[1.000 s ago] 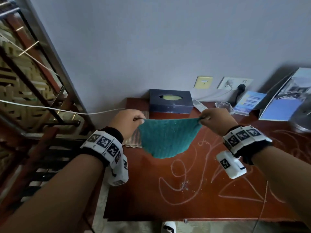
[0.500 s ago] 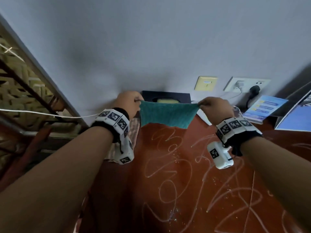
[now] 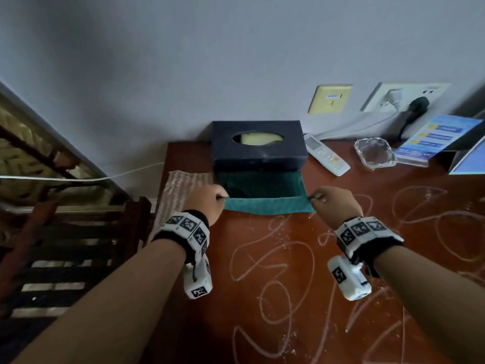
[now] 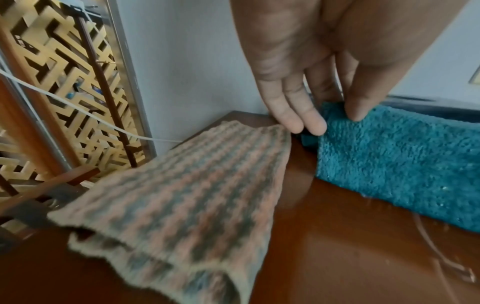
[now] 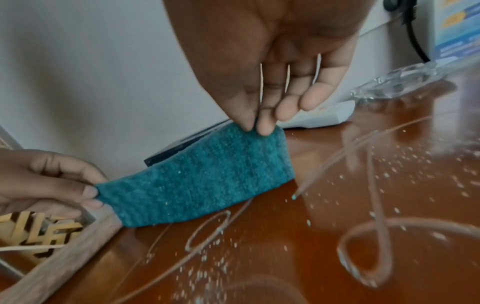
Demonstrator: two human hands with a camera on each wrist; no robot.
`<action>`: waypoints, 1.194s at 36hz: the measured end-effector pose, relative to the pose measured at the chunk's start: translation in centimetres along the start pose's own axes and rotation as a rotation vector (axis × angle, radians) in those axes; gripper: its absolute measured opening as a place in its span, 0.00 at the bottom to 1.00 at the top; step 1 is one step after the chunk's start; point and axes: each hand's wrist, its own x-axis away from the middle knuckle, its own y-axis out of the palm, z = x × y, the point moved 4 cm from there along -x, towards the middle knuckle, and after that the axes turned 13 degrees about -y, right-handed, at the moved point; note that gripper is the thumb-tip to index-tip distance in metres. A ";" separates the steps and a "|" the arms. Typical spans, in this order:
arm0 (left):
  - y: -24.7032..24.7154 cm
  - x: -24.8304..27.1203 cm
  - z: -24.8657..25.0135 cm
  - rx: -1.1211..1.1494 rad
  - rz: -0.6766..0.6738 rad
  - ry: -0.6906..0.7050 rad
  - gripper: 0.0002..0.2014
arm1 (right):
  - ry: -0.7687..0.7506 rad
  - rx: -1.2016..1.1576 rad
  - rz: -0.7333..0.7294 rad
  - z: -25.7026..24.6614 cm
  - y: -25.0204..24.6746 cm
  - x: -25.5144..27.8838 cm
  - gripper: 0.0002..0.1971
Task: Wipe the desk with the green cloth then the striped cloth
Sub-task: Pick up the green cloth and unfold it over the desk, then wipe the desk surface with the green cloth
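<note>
The green cloth [image 3: 265,204] [image 4: 400,160] [image 5: 200,185] is stretched between both hands, its lower edge touching the reddish-brown desk [image 3: 301,311] in front of the tissue box. My left hand [image 3: 208,202] [image 4: 335,115] [image 5: 88,194] pinches its left corner between thumb and fingers. My right hand [image 3: 319,199] [image 5: 257,128] pinches the right corner. The striped cloth [image 3: 178,190] [image 4: 187,197] lies at the desk's left edge, partly overhanging it, just left of my left hand. Chalk scribbles [image 3: 267,261] and chalk dust [image 5: 215,265] cover the desk.
A dark tissue box [image 3: 258,145] stands against the wall right behind the green cloth. A white remote [image 3: 326,155], a glass ashtray [image 3: 374,153] and a blue leaflet stand [image 3: 433,139] lie at the back right. A wooden lattice screen [image 3: 39,179] stands left of the desk.
Both hands have lowered the stretched green cloth from the air down onto the desk in front of the tissue box. My head has tipped down towards the desk.
</note>
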 end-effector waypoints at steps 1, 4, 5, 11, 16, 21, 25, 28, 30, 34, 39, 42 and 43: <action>0.5 0.2 -0.3 0.001 -0.016 -0.008 0.10 | 0.006 0.017 -0.025 0.0 0.4 0.3 0.11; 1.5 1.0 -1.1 0.020 -0.062 -0.011 0.11 | 0.016 0.072 -0.090 -0.4 1.3 1.3 0.11; 1.8 1.4 -1.3 0.028 -0.068 -0.008 0.11 | 0.018 0.083 -0.105 -0.5 1.6 1.7 0.11; 3.4 5.5 -2.9 0.148 -0.050 0.051 0.13 | -0.014 0.154 -0.189 -1.4 3.3 3.2 0.14; 4.6 9.1 -5.2 0.056 -0.077 0.110 0.07 | -0.118 0.123 -0.140 -4.4 3.8 2.1 0.16; 5.9 10.8 -7.3 -0.070 -0.097 0.128 0.14 | -0.168 0.153 -0.140 -7.1 5.5 -0.2 0.22; 7.0 11.8 -8.3 -0.198 -0.105 0.174 0.23 | -0.172 0.213 -0.194 -7.8 7.9 -1.1 0.26; 8.5 12.3 -9.1 -0.362 -0.155 0.173 0.30 | -0.145 0.229 -0.260 -7.7 9.5 -1.9 0.28; 9.0 12.5 -9.5 -0.429 -0.145 0.172 0.31 | -0.127 0.225 -0.299 -7.7 10.5 -2.3 0.29; 10.6 12.6 -10.9 -0.472 -0.160 0.161 0.38 | -0.120 0.259 -0.353 -7.9 12.7 -2.2 0.33; 11.7 12.5 -11.1 -0.448 -0.148 0.178 0.37 | -0.094 0.256 -0.384 -8.1 14.3 -2.8 0.36; 11.5 12.6 -10.6 -0.526 -0.202 0.158 0.34 | -0.090 0.244 -0.389 -8.3 14.3 -4.0 0.37; 11.5 12.7 -10.6 -0.542 -0.235 0.157 0.33 | -0.087 0.244 -0.389 -8.4 14.2 -4.5 0.37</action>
